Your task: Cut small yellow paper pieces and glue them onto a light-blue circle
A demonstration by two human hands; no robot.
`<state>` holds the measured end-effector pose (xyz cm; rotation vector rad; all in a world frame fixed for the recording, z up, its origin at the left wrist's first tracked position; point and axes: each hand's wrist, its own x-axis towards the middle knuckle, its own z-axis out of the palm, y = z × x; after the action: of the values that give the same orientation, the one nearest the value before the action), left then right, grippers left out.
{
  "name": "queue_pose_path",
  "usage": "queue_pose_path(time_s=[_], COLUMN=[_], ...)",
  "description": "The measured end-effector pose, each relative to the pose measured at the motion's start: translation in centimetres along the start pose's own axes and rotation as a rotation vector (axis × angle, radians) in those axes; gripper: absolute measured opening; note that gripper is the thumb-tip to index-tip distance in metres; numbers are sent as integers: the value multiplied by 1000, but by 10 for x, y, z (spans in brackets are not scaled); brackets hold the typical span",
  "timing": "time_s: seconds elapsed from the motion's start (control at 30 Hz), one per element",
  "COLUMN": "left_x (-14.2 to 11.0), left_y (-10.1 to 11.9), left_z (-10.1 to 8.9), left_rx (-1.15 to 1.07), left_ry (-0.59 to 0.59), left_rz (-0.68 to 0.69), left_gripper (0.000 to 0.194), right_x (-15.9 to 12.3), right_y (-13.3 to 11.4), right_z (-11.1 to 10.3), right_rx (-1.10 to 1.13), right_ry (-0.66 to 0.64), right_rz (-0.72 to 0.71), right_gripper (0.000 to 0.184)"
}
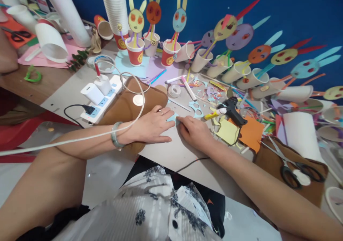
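Observation:
A small light blue paper piece [173, 118] lies on the table between my two hands. My left hand [155, 126] rests with its fingers stretched out, the fingertips over the paper's left side. From the right, my right hand [195, 131] has its fingers curled together, their tips at the paper's right edge; whether they grip it is hidden. Behind the hands lie blue paper offcuts [197, 109], a pink marker [188, 88] and a yellow marker [215, 113]. A black glue gun [233, 111] lies to the right of them.
Paper cups [135, 53] with rabbit-faced figures line the back wall. A white power strip [103, 101] sits left on a brown pouch [154, 97]; its white cable [134, 121] crosses over my left forearm. Scissors [292, 164] lie at right near a paper roll [302, 135].

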<state>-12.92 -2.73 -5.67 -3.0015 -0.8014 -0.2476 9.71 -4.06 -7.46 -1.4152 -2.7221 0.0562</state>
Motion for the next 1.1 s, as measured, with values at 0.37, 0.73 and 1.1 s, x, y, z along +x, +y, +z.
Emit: queue_pose_path(time_s=[0.37,0.73,1.1], left_x=[-1,1,13], left_y=[0,1,31], left_z=[3,5,-31], left_rx=[25,-18,-84], left_ry=[-3,12,-165], left_rz=[9,-42,-10], left_gripper=[44,49,49], right_x=[-1,-3,-72], right_y=[-3,-1,3], right_z=[2,6,-14], right_rx=[-85,-46,165], right_ry=[-12,29,97], right_rz=[-78,-93,-90], right_gripper=[37,41,32])
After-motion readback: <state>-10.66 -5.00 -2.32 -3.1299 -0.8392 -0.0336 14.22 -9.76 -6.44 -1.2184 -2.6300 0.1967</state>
